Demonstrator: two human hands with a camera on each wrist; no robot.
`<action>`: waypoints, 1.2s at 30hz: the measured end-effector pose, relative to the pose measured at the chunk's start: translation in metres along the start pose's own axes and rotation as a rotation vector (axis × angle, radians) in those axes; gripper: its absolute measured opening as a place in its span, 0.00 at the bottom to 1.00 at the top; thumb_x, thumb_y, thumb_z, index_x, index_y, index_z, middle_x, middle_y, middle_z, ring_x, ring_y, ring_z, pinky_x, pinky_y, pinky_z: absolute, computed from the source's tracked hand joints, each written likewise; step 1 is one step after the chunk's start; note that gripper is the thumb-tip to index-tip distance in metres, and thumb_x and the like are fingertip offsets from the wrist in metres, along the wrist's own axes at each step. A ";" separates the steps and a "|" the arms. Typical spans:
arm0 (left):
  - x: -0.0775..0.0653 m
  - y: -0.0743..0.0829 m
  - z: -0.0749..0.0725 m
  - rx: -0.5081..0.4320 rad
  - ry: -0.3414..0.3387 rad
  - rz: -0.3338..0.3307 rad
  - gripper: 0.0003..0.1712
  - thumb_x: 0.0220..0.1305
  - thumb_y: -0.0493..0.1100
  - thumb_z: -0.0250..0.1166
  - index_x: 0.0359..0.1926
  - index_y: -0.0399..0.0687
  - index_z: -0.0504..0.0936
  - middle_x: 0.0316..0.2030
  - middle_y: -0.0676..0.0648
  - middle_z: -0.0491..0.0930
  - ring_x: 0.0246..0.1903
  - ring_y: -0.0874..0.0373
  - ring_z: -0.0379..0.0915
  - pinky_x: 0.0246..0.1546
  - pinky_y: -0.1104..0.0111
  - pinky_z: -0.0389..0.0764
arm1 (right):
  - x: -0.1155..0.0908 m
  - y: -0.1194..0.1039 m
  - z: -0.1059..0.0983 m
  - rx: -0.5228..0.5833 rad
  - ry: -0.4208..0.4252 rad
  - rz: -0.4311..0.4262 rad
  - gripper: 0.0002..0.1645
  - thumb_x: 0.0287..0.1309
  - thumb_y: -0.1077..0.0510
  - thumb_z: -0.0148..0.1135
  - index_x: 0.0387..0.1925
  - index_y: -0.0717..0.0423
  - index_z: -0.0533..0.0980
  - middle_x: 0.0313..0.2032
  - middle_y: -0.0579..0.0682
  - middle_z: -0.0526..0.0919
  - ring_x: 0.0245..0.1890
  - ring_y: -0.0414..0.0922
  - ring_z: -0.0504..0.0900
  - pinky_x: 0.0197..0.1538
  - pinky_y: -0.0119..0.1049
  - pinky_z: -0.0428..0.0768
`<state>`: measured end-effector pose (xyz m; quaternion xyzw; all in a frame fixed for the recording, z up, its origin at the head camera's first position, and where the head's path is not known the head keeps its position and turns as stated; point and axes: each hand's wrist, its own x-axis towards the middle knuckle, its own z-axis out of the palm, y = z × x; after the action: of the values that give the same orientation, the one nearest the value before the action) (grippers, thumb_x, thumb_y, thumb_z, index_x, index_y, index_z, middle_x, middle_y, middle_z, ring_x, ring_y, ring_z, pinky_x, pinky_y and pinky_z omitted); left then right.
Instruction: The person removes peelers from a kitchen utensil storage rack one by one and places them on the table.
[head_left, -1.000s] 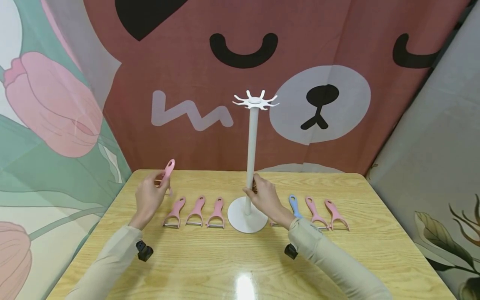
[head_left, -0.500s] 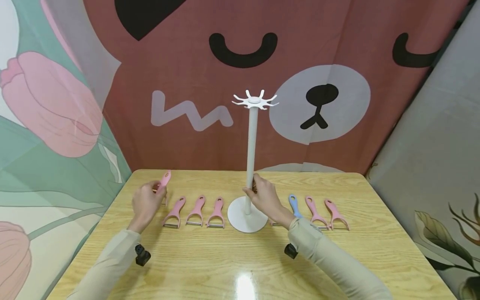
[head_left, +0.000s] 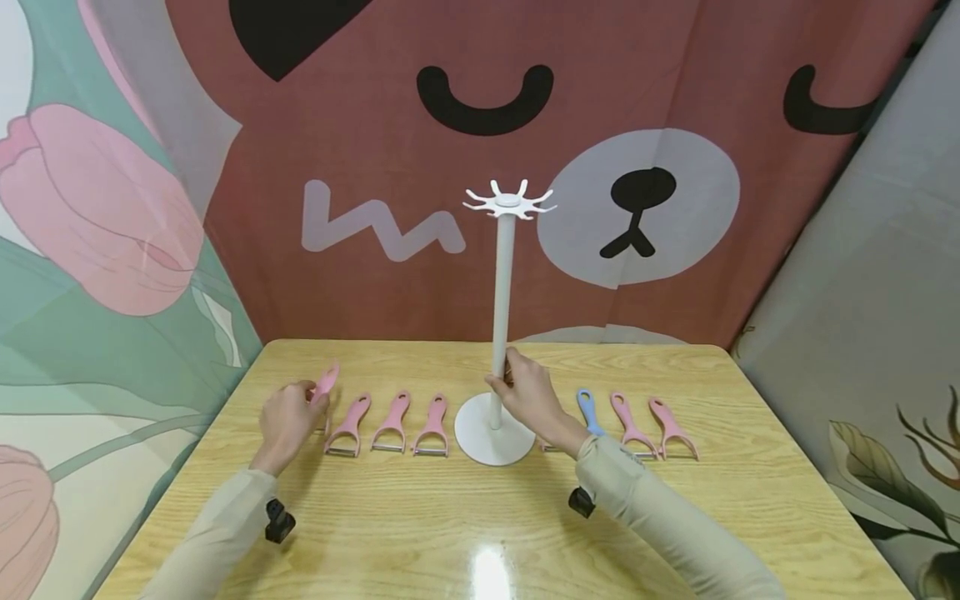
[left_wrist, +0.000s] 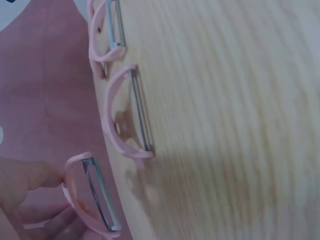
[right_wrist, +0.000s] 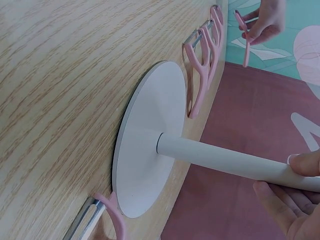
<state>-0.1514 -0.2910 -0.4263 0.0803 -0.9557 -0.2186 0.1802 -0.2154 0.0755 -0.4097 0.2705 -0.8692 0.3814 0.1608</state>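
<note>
At the table's left side my left hand (head_left: 287,417) pinches a pink Y-shaped peeler (head_left: 326,382) by its body. In the left wrist view this peeler (left_wrist: 69,187) is raised off the wood, blade toward the camera. My right hand (head_left: 531,392) grips the lower pole of a white stand (head_left: 504,283), thumb and fingers around it. The stand is upright, its round base (head_left: 480,437) flat on the table and its top ring of hooks (head_left: 509,202) bare. Three pink peelers lie in a row between my left hand and the base, the nearest being a pink peeler (head_left: 350,425).
Right of the stand lie a blue-handled peeler (head_left: 587,407) and two pink peelers, the outermost a pink peeler (head_left: 670,423). Another pink peeler (right_wrist: 116,212) beside the base is mostly hidden by my right arm in the head view. A printed curtain (head_left: 375,300) hangs behind the table.
My left hand has come down and slightly left with the pink peeler, bringing it closer to the tabletop. My right hand and the stand have stayed put.
</note>
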 end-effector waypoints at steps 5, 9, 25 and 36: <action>-0.001 -0.005 0.002 0.030 -0.056 -0.015 0.16 0.62 0.40 0.63 0.43 0.30 0.84 0.30 0.38 0.84 0.26 0.43 0.79 0.22 0.52 0.74 | 0.000 0.000 0.001 -0.004 0.001 0.005 0.14 0.58 0.62 0.71 0.38 0.64 0.74 0.28 0.54 0.82 0.27 0.46 0.85 0.28 0.35 0.82; -0.001 -0.009 0.004 0.031 -0.095 -0.039 0.15 0.64 0.41 0.62 0.42 0.31 0.84 0.29 0.39 0.83 0.26 0.45 0.77 0.21 0.54 0.72 | 0.000 0.000 0.001 -0.001 0.005 0.006 0.13 0.58 0.62 0.71 0.38 0.64 0.74 0.28 0.53 0.81 0.27 0.45 0.84 0.27 0.34 0.82; -0.007 -0.022 0.010 0.065 -0.183 -0.079 0.13 0.64 0.41 0.60 0.39 0.32 0.84 0.30 0.35 0.82 0.26 0.44 0.75 0.23 0.52 0.74 | -0.001 -0.002 0.001 0.016 0.002 0.005 0.12 0.58 0.64 0.71 0.37 0.64 0.74 0.28 0.54 0.82 0.27 0.46 0.84 0.28 0.35 0.82; -0.010 -0.023 0.017 0.045 -0.192 -0.062 0.16 0.67 0.43 0.62 0.23 0.41 0.79 0.12 0.50 0.72 0.15 0.52 0.67 0.14 0.63 0.64 | -0.002 -0.002 -0.002 0.034 -0.005 -0.004 0.12 0.59 0.64 0.70 0.39 0.65 0.74 0.28 0.55 0.81 0.27 0.47 0.84 0.27 0.33 0.81</action>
<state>-0.1469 -0.3022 -0.4536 0.0927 -0.9703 -0.2092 0.0791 -0.2127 0.0764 -0.4078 0.2757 -0.8625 0.3951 0.1547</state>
